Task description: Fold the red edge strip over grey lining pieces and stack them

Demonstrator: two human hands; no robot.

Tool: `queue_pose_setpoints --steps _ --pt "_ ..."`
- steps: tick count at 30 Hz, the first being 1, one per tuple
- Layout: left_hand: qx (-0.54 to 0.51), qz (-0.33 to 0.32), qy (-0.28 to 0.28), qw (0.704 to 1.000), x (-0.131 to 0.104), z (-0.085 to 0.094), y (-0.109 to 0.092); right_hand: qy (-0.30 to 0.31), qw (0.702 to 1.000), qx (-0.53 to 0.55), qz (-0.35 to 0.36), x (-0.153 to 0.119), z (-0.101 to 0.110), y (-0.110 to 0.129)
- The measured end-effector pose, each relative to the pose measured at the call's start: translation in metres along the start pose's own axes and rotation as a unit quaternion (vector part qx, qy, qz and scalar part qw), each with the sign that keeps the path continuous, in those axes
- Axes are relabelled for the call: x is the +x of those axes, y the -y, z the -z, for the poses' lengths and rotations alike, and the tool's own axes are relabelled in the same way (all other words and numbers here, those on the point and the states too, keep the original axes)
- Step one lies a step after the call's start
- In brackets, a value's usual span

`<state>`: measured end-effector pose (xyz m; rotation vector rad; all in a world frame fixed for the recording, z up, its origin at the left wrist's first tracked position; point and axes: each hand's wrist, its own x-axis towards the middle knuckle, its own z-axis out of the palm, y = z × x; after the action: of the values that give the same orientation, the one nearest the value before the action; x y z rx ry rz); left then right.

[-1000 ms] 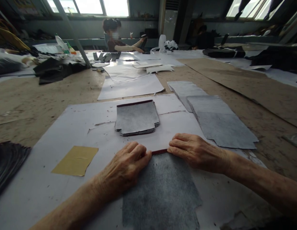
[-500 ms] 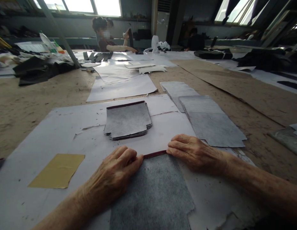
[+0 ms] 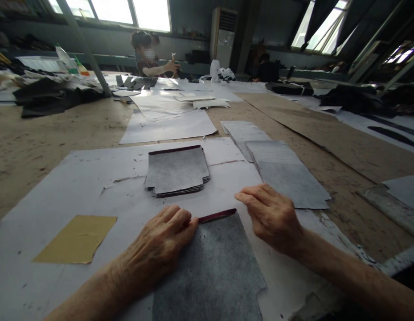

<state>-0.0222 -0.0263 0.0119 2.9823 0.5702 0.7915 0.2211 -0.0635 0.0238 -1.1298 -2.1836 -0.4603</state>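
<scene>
A grey sheet of fabric-like material (image 3: 223, 263) lies in front of me, with a narrow dark-red folded strip (image 3: 220, 215) along its far edge. My left hand (image 3: 161, 243) is closed, its thumb and fingers pressing on the left end of that fold. Just off the right end is my right hand (image 3: 272, 216), raised, with fingers curled and fingertips pinched together; nothing shows between them. Beyond the hands sits a neat stack of similar grey pieces (image 3: 178, 171), the top one with a dark-red folded far edge. To the right are more grey pieces (image 3: 290, 178) in overlapping piles.
A tan, four-sided piece (image 3: 76, 240) lies left on the large white paper (image 3: 109, 200). Further back are white sheets (image 3: 168, 127), dark cloth (image 3: 53, 98) and a slanted pole (image 3: 84, 49). Across the table sits a person (image 3: 145, 58); another dark figure (image 3: 267, 69) is farther right.
My right hand has let go of the right end of the fold and risen slightly, its fingers curling in. My left hand stays on the fold. The person opposite has moved an arm.
</scene>
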Motion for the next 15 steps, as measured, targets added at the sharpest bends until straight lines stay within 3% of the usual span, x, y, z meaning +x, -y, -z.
queue_pose_setpoints --steps 4,7,15 --pt "-0.007 0.005 0.004 1.0 0.001 0.0 -0.001 0.039 0.996 0.044 0.061 0.012 -0.012 0.041" --pt "-0.009 0.003 -0.003 1.0 0.002 0.002 -0.002 0.072 0.995 0.039 0.059 0.011 -0.023 0.058" --pt "-0.065 0.02 0.005 0.998 -0.004 0.005 0.001 0.097 0.994 0.042 0.041 0.004 -0.024 0.057"
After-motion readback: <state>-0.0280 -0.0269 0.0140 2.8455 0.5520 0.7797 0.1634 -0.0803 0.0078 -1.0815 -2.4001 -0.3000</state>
